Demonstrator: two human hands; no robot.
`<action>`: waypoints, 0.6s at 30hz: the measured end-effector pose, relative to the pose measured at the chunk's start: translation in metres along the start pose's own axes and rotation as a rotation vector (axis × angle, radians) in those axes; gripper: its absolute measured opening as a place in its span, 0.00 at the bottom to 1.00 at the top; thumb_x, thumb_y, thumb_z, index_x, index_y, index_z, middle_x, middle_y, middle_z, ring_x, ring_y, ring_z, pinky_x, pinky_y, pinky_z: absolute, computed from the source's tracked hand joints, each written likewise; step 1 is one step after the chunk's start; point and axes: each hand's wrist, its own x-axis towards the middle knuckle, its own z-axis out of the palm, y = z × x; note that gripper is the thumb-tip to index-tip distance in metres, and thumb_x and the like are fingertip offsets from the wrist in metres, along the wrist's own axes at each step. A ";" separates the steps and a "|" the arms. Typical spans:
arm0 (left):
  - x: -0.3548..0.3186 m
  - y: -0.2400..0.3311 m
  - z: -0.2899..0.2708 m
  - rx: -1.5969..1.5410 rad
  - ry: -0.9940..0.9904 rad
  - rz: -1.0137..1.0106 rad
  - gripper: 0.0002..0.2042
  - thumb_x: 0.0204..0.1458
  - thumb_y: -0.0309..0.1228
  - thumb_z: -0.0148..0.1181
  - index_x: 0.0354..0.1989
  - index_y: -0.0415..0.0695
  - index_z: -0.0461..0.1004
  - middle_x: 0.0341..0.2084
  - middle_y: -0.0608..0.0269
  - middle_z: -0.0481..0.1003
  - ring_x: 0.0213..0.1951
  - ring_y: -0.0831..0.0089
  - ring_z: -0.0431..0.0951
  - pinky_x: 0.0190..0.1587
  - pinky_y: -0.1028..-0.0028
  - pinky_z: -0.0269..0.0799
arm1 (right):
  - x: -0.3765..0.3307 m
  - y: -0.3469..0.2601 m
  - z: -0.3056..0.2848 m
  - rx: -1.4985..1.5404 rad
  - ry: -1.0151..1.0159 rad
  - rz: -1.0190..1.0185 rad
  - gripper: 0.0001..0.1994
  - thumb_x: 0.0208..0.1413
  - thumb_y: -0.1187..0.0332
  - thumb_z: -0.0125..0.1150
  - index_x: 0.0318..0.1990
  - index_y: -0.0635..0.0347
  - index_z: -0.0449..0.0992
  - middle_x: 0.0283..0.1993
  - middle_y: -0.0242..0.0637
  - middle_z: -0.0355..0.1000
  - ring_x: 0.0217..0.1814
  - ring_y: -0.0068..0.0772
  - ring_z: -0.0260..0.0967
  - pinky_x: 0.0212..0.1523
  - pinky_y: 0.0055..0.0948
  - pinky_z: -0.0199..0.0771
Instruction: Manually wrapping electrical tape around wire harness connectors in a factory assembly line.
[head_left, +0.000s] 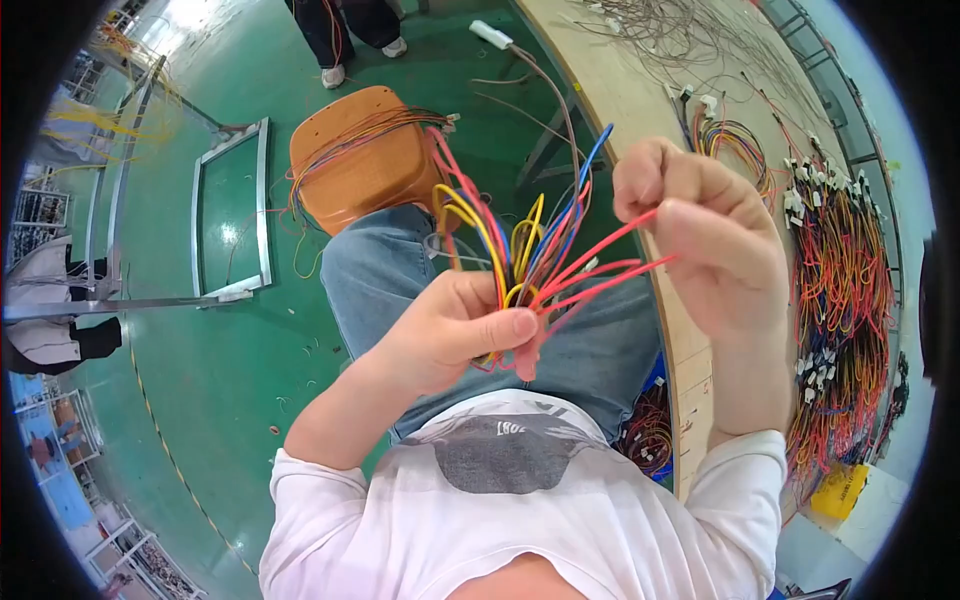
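Note:
A bundle of thin wires (516, 262), red, yellow, blue and black, is clasped in my left hand (455, 325) above my lap. Its thumb lies across the bundle, and the wires fan out upward from the fist. To the right, my right hand (710, 235) pinches red wires (600, 247) between thumb and fingers and draws them taut away from the bundle. The exact ends of those red wires are hidden by the fingers. A white connector (491, 35) on a grey cable sticks up beyond the hands.
An orange stool (355, 165) ahead carries another wire harness. On my right runs a wooden table (640, 80) with loose wires, and beyond it hang many-coloured harnesses (840, 310). A metal frame (197, 220) stands at left. Another person's legs (345, 30) show at the top.

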 end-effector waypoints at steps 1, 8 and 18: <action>-0.003 0.000 0.003 0.083 -0.007 -0.030 0.10 0.48 0.33 0.55 0.32 0.38 0.70 0.24 0.61 0.73 0.26 0.78 0.72 0.26 0.83 0.62 | -0.001 0.003 0.008 0.188 0.086 -0.083 0.04 0.48 0.72 0.52 0.26 0.63 0.70 0.36 0.40 0.67 0.42 0.34 0.65 0.47 0.28 0.64; -0.007 0.007 -0.004 0.441 -0.057 0.061 0.15 0.42 0.25 0.51 0.39 0.34 0.62 0.16 0.58 0.67 0.17 0.70 0.68 0.20 0.74 0.63 | 0.005 0.012 0.036 0.231 -0.140 0.312 0.11 0.49 0.66 0.55 0.22 0.63 0.65 0.18 0.32 0.64 0.21 0.21 0.63 0.21 0.25 0.69; -0.059 -0.002 -0.011 0.359 -0.044 -0.481 0.09 0.47 0.25 0.46 0.37 0.40 0.61 0.17 0.64 0.62 0.15 0.76 0.61 0.18 0.79 0.55 | -0.046 0.071 0.022 0.270 0.032 0.359 0.17 0.42 0.67 0.60 0.13 0.64 0.60 0.10 0.35 0.56 0.13 0.24 0.54 0.15 0.26 0.54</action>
